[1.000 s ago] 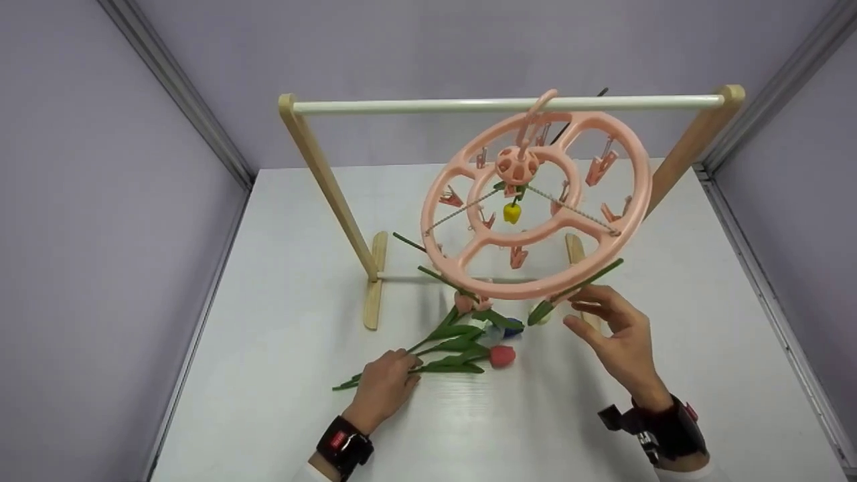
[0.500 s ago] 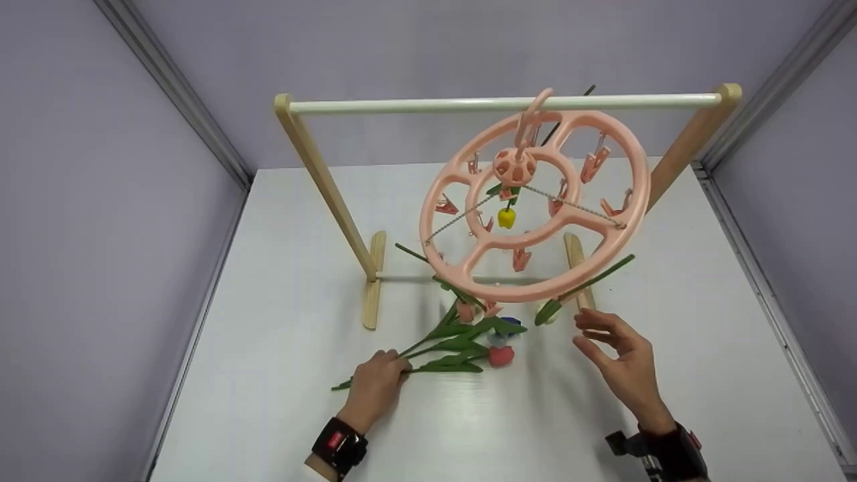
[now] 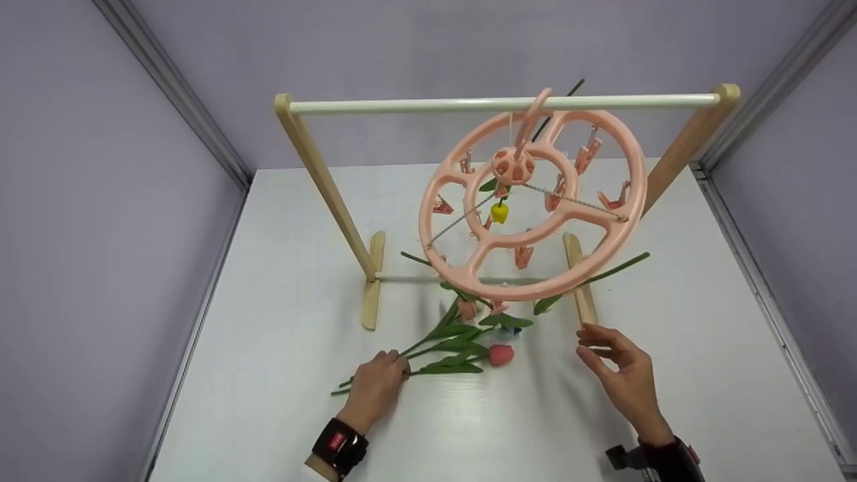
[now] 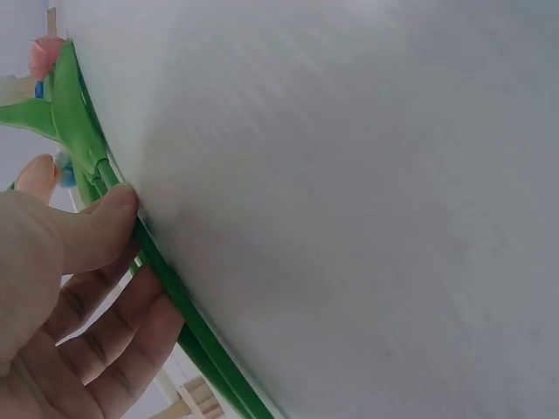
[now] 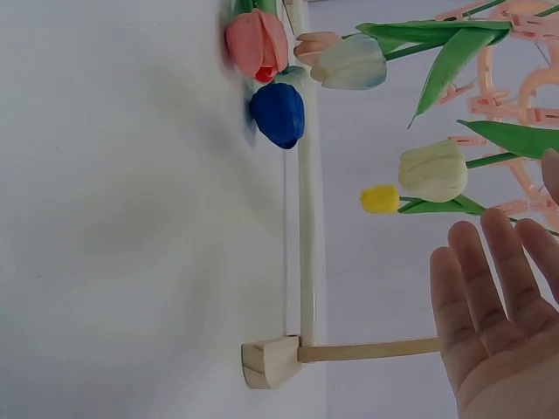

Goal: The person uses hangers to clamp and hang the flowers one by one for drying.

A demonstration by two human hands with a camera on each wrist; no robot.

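Note:
A pink round peg hanger [image 3: 633, 201] hangs by its hook from the white rod [image 3: 402, 106] of a wooden rack. It holds several clipped tulips, among them a small yellow one [image 3: 499, 213]. More tulips lie on the white table below, one of them red [image 3: 501, 355]. My left hand [image 3: 395, 365] grips their green stems [image 3: 435, 343]; in the left wrist view the thumb [image 4: 100, 223] presses the stems [image 4: 175, 301] against the curled fingers. My right hand [image 3: 592, 348] hovers open beside the rack's right foot, holding nothing. The right wrist view shows its spread fingers [image 5: 489, 279] near a cream tulip [image 5: 434, 170].
The rack's two wooden feet [image 3: 373, 281] [image 3: 581, 281] stand on the table with a thin crossbar between them. Grey walls close in the table on the left, back and right. A blue tulip [image 5: 278, 113] and a pink one [image 5: 256, 44] lie by the crossbar.
My right hand has drawn back from the hanger's front rim, down toward the table. The hanger has swung and turned slightly. My left hand stays on the stems.

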